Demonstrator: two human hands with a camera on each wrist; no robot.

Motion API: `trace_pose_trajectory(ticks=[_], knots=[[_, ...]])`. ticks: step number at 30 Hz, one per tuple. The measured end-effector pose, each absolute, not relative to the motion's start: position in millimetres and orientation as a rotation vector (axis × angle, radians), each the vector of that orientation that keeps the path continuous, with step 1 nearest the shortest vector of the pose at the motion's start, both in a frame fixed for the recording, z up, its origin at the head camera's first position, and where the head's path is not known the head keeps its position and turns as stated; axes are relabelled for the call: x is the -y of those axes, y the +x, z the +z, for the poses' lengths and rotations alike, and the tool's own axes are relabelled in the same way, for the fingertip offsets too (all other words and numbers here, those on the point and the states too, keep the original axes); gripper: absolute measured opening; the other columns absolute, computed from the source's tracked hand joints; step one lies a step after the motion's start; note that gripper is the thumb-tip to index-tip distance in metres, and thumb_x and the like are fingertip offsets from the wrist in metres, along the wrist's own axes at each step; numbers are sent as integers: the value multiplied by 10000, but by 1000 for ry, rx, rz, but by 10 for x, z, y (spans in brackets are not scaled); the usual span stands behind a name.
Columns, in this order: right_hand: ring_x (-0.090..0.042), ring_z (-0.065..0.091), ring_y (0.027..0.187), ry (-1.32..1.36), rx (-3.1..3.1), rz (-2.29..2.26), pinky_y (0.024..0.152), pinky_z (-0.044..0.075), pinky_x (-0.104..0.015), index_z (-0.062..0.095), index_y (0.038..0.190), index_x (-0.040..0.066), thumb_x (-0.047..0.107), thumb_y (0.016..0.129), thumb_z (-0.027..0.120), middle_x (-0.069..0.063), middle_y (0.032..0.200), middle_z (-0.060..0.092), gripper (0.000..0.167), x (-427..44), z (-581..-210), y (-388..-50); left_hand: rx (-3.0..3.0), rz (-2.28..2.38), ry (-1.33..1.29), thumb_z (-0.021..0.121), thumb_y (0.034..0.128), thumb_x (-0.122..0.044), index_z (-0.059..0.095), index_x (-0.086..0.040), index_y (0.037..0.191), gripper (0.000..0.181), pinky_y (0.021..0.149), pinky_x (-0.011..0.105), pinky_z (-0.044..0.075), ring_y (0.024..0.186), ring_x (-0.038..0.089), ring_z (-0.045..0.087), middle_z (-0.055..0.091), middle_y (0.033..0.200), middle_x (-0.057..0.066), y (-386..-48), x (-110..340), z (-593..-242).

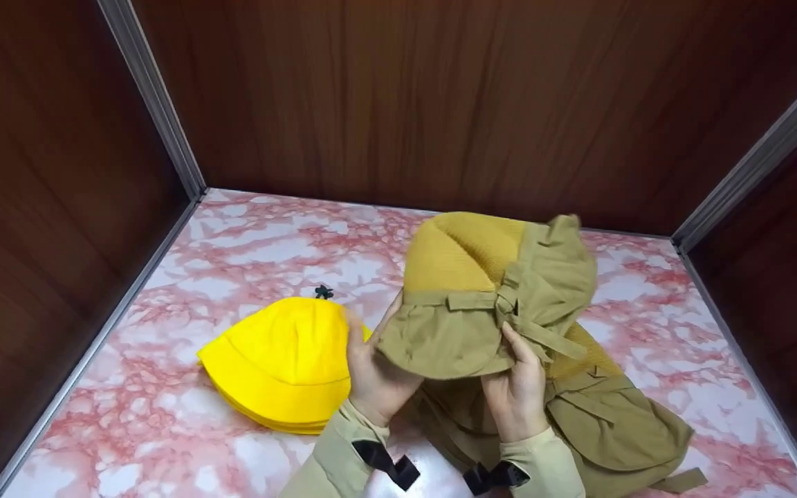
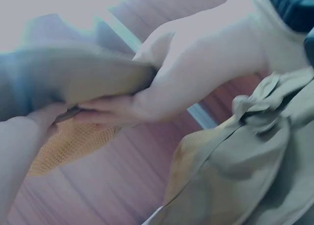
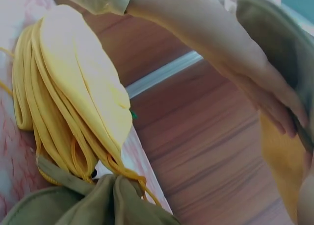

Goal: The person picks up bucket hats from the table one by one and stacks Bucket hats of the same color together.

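A hat (image 1: 464, 256) with a mustard woven crown and a khaki brim and bow is held up above the table. My left hand (image 1: 378, 380) grips its brim at the near left, its fingers partly hidden by the cloth. With the thumb on top, my right hand (image 1: 517, 394) pinches the brim below the bow. In the left wrist view the right hand (image 2: 196, 73) holds the brim's edge. Under my right forearm lie more khaki hats (image 1: 620, 422) of the same kind. A stack of bright yellow hats (image 1: 288, 360) lies beside my left hand.
The table (image 1: 163, 415) has a pink and white marbled top. Dark wood panels (image 1: 371, 104) enclose it at the back and both sides, with metal strips (image 1: 156, 104) at the corners. A small black cord toggle (image 1: 324, 292) sticks out behind the yellow stack.
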State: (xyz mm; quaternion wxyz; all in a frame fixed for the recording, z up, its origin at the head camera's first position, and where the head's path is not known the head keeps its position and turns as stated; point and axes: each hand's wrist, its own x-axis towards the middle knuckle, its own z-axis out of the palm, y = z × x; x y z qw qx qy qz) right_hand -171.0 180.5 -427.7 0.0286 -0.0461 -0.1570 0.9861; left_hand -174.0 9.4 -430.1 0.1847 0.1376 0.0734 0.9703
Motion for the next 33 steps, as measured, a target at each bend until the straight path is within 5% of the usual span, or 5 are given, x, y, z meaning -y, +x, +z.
trace_pose_trajectory(ticks=[3,6,10,16,33], knots=[[-210,671,1053,-187,500,2943,927,548,-309,641,1129,-16,-20,1032,392,-108,1140,687,267,-1731,-4275,-1700,-212,2777,362,354,774,-886,202,-128,1564,1105,1201,408,265,1360,199,445,483,1464,35,-1693,-188,-4355],[-199,654,1119,-192,542,2827,989,523,-312,586,1240,21,-59,1010,427,-85,1222,665,291,-1630,-4282,-1680,-368,2806,269,536,906,-638,356,-96,1439,782,1225,403,216,1307,158,485,538,1382,10,-1656,-281,-4388],[-191,634,1166,-177,612,2723,1031,497,-323,535,1319,64,-80,988,470,-64,1279,643,367,-1511,-4293,-1644,-543,2802,139,498,1011,-218,342,-36,1448,498,1225,383,232,1295,145,497,538,1390,25,-1647,-377,-4384],[-175,629,1165,-35,740,2693,1040,487,-311,588,1278,60,-36,977,536,-55,1264,653,321,-1491,-4323,-1597,-486,2828,44,326,1068,-200,287,-50,1481,441,1196,399,308,1298,183,512,517,1413,59,-1697,-372,-4365],[-246,694,845,96,561,2787,803,557,-358,661,939,-30,13,950,607,-134,907,722,70,-2146,-4288,-1625,-497,2728,19,311,1063,-216,407,-53,1278,286,927,360,539,1038,212,626,603,1148,95,-1864,92,-4386]])
